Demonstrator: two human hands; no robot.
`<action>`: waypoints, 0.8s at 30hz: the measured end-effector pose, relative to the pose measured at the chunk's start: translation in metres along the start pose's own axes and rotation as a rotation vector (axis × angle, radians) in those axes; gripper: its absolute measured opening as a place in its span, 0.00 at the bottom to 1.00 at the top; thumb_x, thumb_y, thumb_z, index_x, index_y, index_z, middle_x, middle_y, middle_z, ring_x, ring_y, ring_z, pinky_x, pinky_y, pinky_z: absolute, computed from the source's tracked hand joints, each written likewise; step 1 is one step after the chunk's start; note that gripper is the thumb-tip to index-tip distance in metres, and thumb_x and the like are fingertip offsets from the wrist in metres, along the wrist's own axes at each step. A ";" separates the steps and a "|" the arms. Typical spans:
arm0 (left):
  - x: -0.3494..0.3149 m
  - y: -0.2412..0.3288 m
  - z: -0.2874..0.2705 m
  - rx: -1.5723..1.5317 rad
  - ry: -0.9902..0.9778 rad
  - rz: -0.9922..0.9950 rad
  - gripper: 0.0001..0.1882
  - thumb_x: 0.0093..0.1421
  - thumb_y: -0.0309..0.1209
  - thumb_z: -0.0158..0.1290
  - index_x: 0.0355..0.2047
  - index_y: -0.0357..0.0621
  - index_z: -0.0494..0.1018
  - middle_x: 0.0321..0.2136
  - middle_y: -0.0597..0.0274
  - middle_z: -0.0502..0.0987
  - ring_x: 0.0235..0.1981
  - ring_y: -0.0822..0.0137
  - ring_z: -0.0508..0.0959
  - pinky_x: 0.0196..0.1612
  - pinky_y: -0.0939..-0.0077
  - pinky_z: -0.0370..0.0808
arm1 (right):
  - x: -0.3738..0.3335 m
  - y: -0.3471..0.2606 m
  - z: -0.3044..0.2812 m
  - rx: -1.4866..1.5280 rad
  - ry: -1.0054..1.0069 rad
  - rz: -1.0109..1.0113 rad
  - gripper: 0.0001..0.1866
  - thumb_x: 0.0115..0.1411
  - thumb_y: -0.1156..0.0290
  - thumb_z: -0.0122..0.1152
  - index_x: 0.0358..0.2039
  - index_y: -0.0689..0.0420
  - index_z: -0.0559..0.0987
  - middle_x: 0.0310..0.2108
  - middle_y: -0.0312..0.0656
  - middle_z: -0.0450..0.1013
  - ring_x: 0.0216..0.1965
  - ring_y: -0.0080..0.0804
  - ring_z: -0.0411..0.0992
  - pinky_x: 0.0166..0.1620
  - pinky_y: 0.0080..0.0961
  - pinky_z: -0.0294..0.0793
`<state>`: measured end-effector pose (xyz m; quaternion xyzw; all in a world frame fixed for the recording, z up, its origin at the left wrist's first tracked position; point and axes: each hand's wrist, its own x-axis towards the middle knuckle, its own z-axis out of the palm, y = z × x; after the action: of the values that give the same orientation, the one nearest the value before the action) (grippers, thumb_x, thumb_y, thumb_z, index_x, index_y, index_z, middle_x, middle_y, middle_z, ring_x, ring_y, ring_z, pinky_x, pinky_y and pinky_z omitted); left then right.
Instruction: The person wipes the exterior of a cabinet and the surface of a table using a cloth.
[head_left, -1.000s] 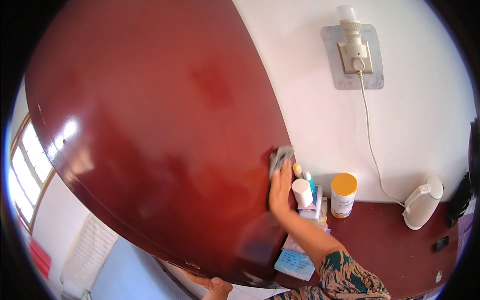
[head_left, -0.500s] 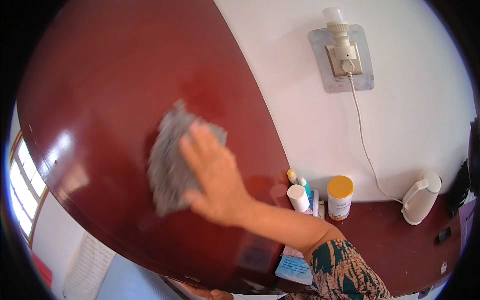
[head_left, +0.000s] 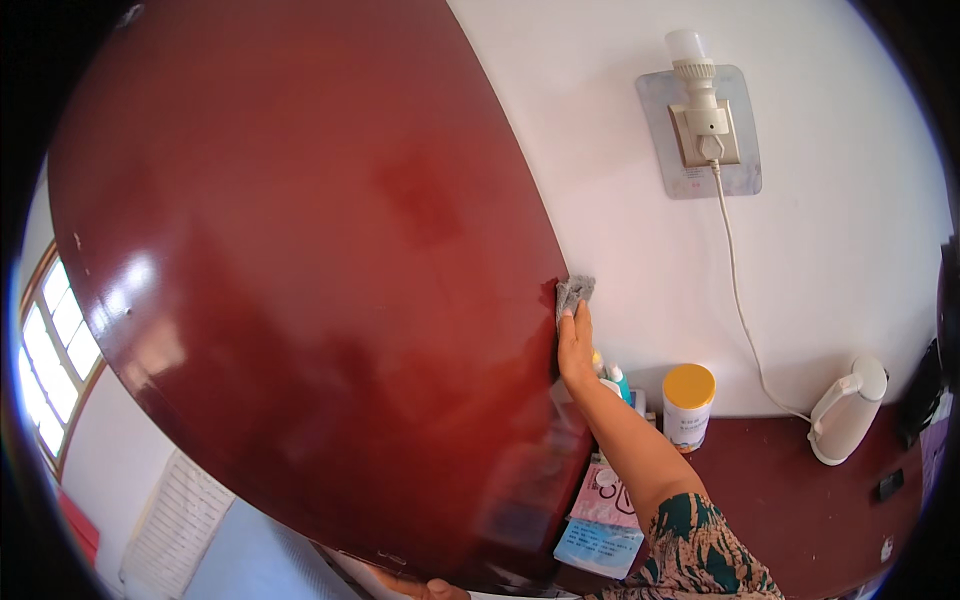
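Grey cloth (head_left: 574, 292), right of centre, held in the right hand's (head_left: 576, 350) fingers against the edge of a glossy red panel (head_left: 330, 270). Likely light, limp; best gripped by bunched folds. Left hand (head_left: 436, 590), bottom centre, by panel's lower rim; grip unclear.

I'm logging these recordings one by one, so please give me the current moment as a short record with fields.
Right hand: fingertips at a gray cloth; exact grip unclear
Cloth position: right edge of a glossy dark red panel, beside the white wall
Left hand: at the panel's lower edge, partly out of frame
Nearby: yellow-lidded jar, pale kettle, pink and blue papers
On wall: socket with plugged-in cord
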<state>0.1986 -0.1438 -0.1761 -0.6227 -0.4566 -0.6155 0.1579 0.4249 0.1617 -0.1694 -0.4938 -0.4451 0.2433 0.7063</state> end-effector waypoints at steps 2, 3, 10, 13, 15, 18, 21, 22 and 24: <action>0.006 0.009 0.001 0.026 -0.014 -0.005 0.52 0.61 0.64 0.36 0.68 0.32 0.36 0.69 0.40 0.33 0.70 0.47 0.40 0.68 0.49 0.39 | 0.005 -0.012 0.004 -0.016 -0.018 0.160 0.36 0.68 0.51 0.35 0.68 0.65 0.51 0.69 0.56 0.45 0.71 0.50 0.42 0.69 0.43 0.41; 0.005 0.009 0.002 0.017 -0.012 -0.006 0.53 0.61 0.65 0.36 0.68 0.32 0.36 0.69 0.39 0.33 0.70 0.47 0.40 0.68 0.49 0.39 | 0.008 -0.028 0.003 -0.022 -0.025 0.234 0.37 0.68 0.50 0.35 0.68 0.64 0.51 0.69 0.56 0.45 0.71 0.50 0.41 0.69 0.43 0.41; -0.022 -0.018 0.016 -0.181 0.035 0.009 0.54 0.61 0.62 0.41 0.68 0.32 0.29 0.69 0.37 0.32 0.70 0.44 0.38 0.68 0.48 0.38 | 0.019 -0.198 0.025 0.000 -0.040 -0.377 0.35 0.68 0.51 0.35 0.68 0.63 0.52 0.69 0.58 0.44 0.71 0.52 0.39 0.68 0.48 0.39; -0.024 -0.024 0.013 -0.152 0.029 0.032 0.54 0.62 0.62 0.41 0.68 0.33 0.28 0.69 0.37 0.32 0.70 0.43 0.37 0.68 0.47 0.37 | -0.052 -0.242 0.028 0.030 -0.017 -0.911 0.34 0.67 0.57 0.43 0.66 0.66 0.54 0.68 0.63 0.45 0.69 0.59 0.44 0.67 0.49 0.43; -0.027 -0.027 0.007 -0.121 0.027 0.050 0.53 0.63 0.61 0.41 0.68 0.34 0.28 0.69 0.38 0.31 0.70 0.43 0.36 0.68 0.46 0.36 | -0.103 -0.257 0.016 0.084 -0.202 -1.140 0.37 0.62 0.59 0.49 0.67 0.65 0.54 0.68 0.62 0.43 0.70 0.59 0.42 0.67 0.49 0.43; -0.027 -0.028 0.010 -0.101 0.015 0.087 0.52 0.63 0.60 0.40 0.68 0.35 0.28 0.69 0.38 0.31 0.70 0.43 0.36 0.68 0.45 0.36 | -0.145 -0.265 -0.001 0.131 -0.440 -1.306 0.42 0.56 0.59 0.55 0.66 0.66 0.53 0.68 0.62 0.43 0.70 0.57 0.42 0.68 0.48 0.44; -0.030 -0.030 0.007 -0.078 0.006 0.118 0.51 0.64 0.59 0.40 0.68 0.36 0.28 0.69 0.38 0.31 0.70 0.43 0.36 0.68 0.44 0.37 | -0.120 -0.280 0.001 0.123 -0.380 -1.350 0.40 0.58 0.59 0.55 0.67 0.63 0.54 0.68 0.60 0.45 0.70 0.55 0.43 0.67 0.47 0.46; -0.031 -0.031 0.004 -0.066 0.000 0.123 0.50 0.64 0.59 0.40 0.68 0.36 0.28 0.69 0.39 0.30 0.70 0.43 0.36 0.68 0.44 0.37 | -0.104 -0.286 0.008 0.099 -0.311 -1.329 0.39 0.60 0.58 0.52 0.67 0.62 0.53 0.69 0.59 0.45 0.70 0.54 0.44 0.67 0.47 0.46; -0.032 -0.027 0.000 -0.089 0.023 0.073 0.51 0.64 0.59 0.41 0.68 0.36 0.29 0.69 0.39 0.31 0.70 0.44 0.37 0.68 0.45 0.38 | -0.069 -0.294 0.020 0.038 -0.150 -1.239 0.39 0.62 0.59 0.51 0.69 0.59 0.51 0.69 0.58 0.45 0.71 0.52 0.43 0.67 0.46 0.45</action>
<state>0.1840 -0.1414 -0.2155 -0.6382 -0.4038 -0.6363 0.1575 0.3457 0.0013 0.0744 -0.1127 -0.6929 -0.1698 0.6916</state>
